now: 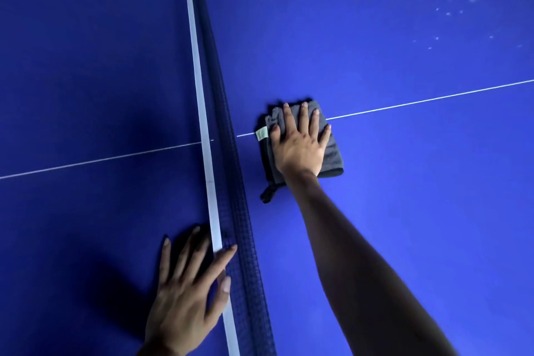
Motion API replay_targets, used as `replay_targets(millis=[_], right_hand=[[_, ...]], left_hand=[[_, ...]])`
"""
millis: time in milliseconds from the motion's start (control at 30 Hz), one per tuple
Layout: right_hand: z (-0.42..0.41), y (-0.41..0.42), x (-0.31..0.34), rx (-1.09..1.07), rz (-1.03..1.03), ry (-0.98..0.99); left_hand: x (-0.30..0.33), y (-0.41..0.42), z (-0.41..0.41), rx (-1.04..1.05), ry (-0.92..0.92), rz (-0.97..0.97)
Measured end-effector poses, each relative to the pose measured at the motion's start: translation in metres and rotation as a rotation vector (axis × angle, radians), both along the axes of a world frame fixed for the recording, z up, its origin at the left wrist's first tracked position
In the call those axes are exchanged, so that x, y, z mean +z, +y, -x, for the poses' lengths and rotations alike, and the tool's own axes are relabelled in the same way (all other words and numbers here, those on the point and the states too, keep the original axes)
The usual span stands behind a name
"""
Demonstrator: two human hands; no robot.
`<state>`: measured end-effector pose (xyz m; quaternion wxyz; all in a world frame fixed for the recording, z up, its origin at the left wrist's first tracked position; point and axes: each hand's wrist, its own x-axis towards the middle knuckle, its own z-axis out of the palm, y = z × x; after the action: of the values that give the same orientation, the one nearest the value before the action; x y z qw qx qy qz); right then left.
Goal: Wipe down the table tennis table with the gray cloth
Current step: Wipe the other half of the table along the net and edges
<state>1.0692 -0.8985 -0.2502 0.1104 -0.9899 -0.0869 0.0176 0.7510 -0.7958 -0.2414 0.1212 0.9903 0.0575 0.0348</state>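
Two hands work the blue table tennis table (404, 225): your right hand (299, 147) lies flat on the folded gray cloth (332, 153), fingers straight and fanned apart, palm bearing down. The cloth sits on the half to the right of the net (231, 182), just beside it, straddling the thin white centre line (427, 100); a pale tag (261, 134) shows at its left edge and a dark loop hangs off its near corner. Your left hand (187, 295) braces on the other half, fingers spread and straight, the forefinger and thumb touching the net's white top band (202, 124), gripping nothing.

To do this stroke well, keep the whole palm on the cloth so that it slides as one pad and does not roll at its leading edge. Judging by the pale specks and smears (459, 0) at the far right of this half, that patch likely still needs passes; work toward it in overlapping lanes parallel to the centre line. Near the net, wipe along it, not into it, or the mesh may snag the tag or the loop. Ease your weight off the left hand where it meets the band, since pressing there could sag the net. The reach to the far specks looks long, so a step sideways probably serves you better than overstretching the arm.
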Motion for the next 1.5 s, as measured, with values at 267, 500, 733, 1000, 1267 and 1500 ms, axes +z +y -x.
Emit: replay_targets(millis=[267,500,733,1000,1267,1500], right_hand=[[0.067,-0.059,-0.001,0.056,-0.029,-0.075],[0.199,-0.150,-0.002,0.007,0.024,-0.104],[0.321,-0.218,-0.002,-0.038,0.073,-0.072],[0.252,-0.183,0.000,-0.062,0.084,-0.054],[0.052,-0.087,0.002,-0.027,0.023,-0.020],[-0.022,-0.065,-0.001,-0.014,-0.035,-0.040]], left_hand=[[0.002,-0.002,0.002,0.003,0.009,0.016],[0.007,-0.007,0.003,0.062,-0.012,0.056],[0.005,-0.007,0.005,0.073,-0.012,0.075],[0.010,-0.007,0.001,0.050,0.021,0.031],[0.002,-0.005,0.000,0.024,-0.027,0.008],[0.001,-0.002,-0.002,0.008,-0.021,-0.011]])
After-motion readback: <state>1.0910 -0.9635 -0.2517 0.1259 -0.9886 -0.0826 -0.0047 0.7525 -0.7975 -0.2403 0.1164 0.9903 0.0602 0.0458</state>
